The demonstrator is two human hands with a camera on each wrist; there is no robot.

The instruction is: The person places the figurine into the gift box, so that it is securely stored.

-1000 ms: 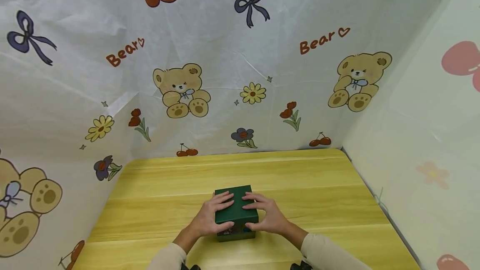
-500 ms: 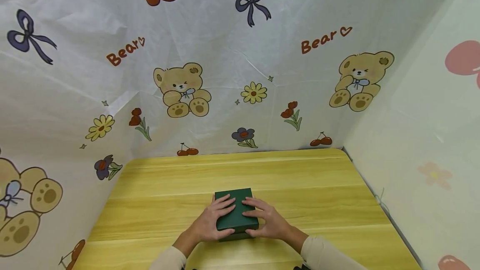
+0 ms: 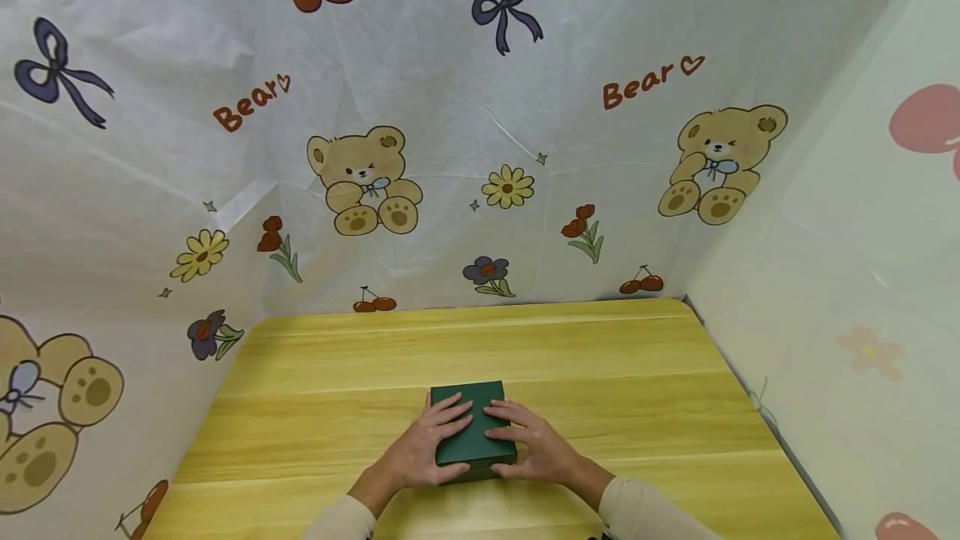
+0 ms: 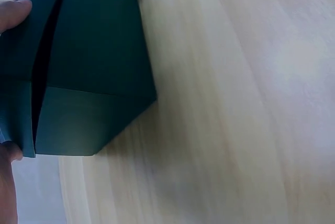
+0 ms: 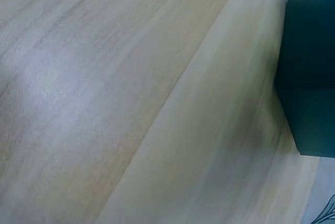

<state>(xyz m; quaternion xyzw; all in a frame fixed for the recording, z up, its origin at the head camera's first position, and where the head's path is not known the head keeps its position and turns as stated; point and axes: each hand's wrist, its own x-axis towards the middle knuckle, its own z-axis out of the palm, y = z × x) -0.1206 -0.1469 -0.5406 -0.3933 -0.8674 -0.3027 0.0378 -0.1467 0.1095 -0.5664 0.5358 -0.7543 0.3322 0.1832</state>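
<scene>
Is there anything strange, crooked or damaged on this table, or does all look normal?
Nothing stands out. The green box sits flat on the table, its lid down, with the left hand and right hand resting on top. The left wrist view shows a dark seam along its side, no visible damage.

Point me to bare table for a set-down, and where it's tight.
Free: the strip of table between the green box and the back curtain, plus the stretches left and right of the hands out to the side edges. Crowded: the near middle, where the left hand and right hand rest on the box.
</scene>
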